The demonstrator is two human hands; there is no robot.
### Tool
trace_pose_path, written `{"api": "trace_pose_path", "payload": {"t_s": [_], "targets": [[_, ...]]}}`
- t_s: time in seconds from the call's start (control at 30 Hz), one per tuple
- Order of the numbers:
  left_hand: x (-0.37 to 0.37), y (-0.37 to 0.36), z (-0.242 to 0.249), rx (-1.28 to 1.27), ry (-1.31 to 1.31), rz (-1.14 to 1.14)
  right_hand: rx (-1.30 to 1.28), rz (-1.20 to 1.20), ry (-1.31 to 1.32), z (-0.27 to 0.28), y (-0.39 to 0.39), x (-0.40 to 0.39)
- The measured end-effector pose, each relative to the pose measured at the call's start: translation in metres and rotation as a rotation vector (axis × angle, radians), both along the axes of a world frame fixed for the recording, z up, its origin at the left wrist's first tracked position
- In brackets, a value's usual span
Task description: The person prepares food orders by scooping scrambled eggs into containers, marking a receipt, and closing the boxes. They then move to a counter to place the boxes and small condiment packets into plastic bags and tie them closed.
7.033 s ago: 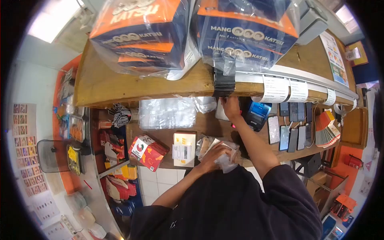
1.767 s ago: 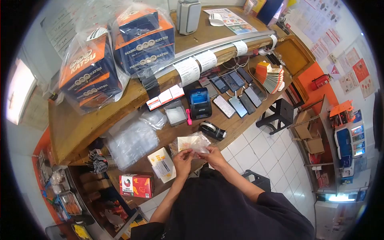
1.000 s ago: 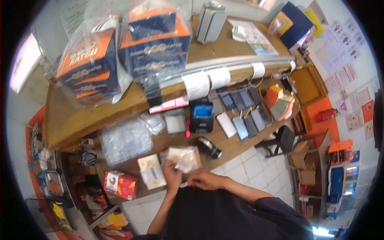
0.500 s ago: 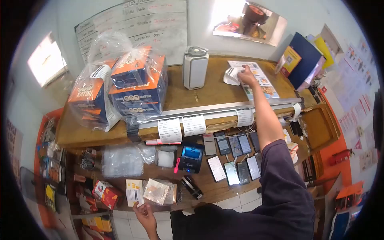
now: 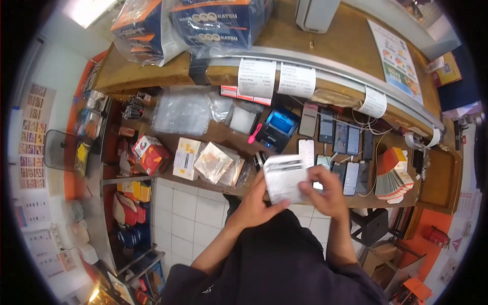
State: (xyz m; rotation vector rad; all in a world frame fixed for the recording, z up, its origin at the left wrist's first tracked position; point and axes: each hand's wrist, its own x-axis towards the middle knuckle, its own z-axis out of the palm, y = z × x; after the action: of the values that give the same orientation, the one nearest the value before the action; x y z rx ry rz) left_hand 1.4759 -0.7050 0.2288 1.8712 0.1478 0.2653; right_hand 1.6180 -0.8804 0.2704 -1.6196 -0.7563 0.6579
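Observation:
A white printed receipt (image 5: 285, 180), possibly more than one sheet, is between my two hands in front of my body. My left hand (image 5: 252, 206) grips it from the left, thumb along the lower edge. On the other side my right hand (image 5: 328, 193) pinches the right edge, its fingers curled. Behind the receipt are several phones lying on the lower counter, among them a pale-screened phone (image 5: 351, 178). A blue and black receipt printer (image 5: 278, 129) stands just beyond, with a pink strap beside it.
Orange and blue boxes (image 5: 216, 25) in a clear bag sit on the upper shelf. Receipts (image 5: 257, 79) hang from its metal rail. Clear plastic bags (image 5: 180, 112), a red and white box (image 5: 151, 155) and small packets (image 5: 216, 162) lie on the lower counter's left, a paper stack (image 5: 395, 178) on its right.
My right hand has come down from the upper shelf with the white receipt. My left hand has left the packets and now grips the receipt too. The view has tilted downward.

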Motion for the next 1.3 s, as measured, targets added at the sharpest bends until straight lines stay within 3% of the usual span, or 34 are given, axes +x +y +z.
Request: {"api": "trace_pose_path", "payload": {"t_s": [0.07,0.13,0.2,0.27,0.33,0.37,0.4,0.47,0.5,0.6,0.67,0.7,0.77,0.83,0.93,1.0,1.13,1.3], "targets": [[0.008,-0.017,-0.030,-0.476,0.182,0.126,-0.086,-0.081,0.235,-0.067,-0.009,-0.027],[0.006,-0.017,-0.060,-0.412,0.210,0.135,-0.017,-0.106,0.440,-0.110,-0.016,-0.046],[-0.012,-0.009,-0.102,-0.078,0.291,-0.014,0.020,-0.118,0.578,-0.121,-0.015,-0.059],[-0.017,0.006,-0.120,-0.219,0.404,-0.251,-0.167,-0.087,0.537,-0.134,-0.016,-0.062],[-0.018,0.013,-0.116,-0.033,0.442,-0.178,-0.342,0.016,0.411,-0.166,-0.016,-0.067],[-0.018,0.015,-0.110,-0.141,0.565,-0.140,-0.297,-0.015,0.411,-0.183,-0.016,-0.073],[-0.028,0.014,-0.134,-0.106,0.456,-0.135,-0.314,0.065,0.447,-0.199,-0.018,-0.075],[-0.045,0.010,-0.174,-0.097,0.548,-0.155,-0.347,0.220,0.518,-0.222,-0.023,-0.070],[-0.051,0.007,-0.181,-0.090,0.566,-0.151,-0.486,0.197,0.360,-0.219,-0.018,-0.063],[-0.063,-0.003,-0.204,-0.102,0.541,-0.180,-0.358,-0.137,0.133,-0.237,0.008,-0.053],[-0.069,-0.007,-0.230,-0.159,0.432,-0.264,-0.393,-0.043,0.297,-0.264,0.023,-0.052],[-0.067,-0.010,-0.234,-0.279,0.499,-0.246,-0.410,0.001,0.381,-0.273,0.027,-0.054],[-0.063,-0.015,-0.245,-0.271,0.542,-0.208,-0.416,-0.006,0.501,-0.286,0.024,-0.057],[-0.061,-0.018,-0.264,-0.256,0.529,-0.213,-0.349,-0.016,0.547,-0.280,0.015,-0.059],[-0.069,-0.030,-0.287,-0.351,0.460,-0.145,-0.621,0.136,0.235,-0.244,-0.032,-0.075],[-0.064,-0.031,-0.261,-0.524,0.517,-0.116,-0.651,0.181,0.348,-0.209,-0.064,-0.098],[-0.057,-0.038,-0.228,-0.840,0.643,-0.169,-0.672,0.110,0.390,-0.219,-0.097,-0.131],[-0.062,-0.065,-0.261,-0.768,0.612,0.073,-0.779,0.098,0.275,-0.241,-0.099,-0.140]]}}
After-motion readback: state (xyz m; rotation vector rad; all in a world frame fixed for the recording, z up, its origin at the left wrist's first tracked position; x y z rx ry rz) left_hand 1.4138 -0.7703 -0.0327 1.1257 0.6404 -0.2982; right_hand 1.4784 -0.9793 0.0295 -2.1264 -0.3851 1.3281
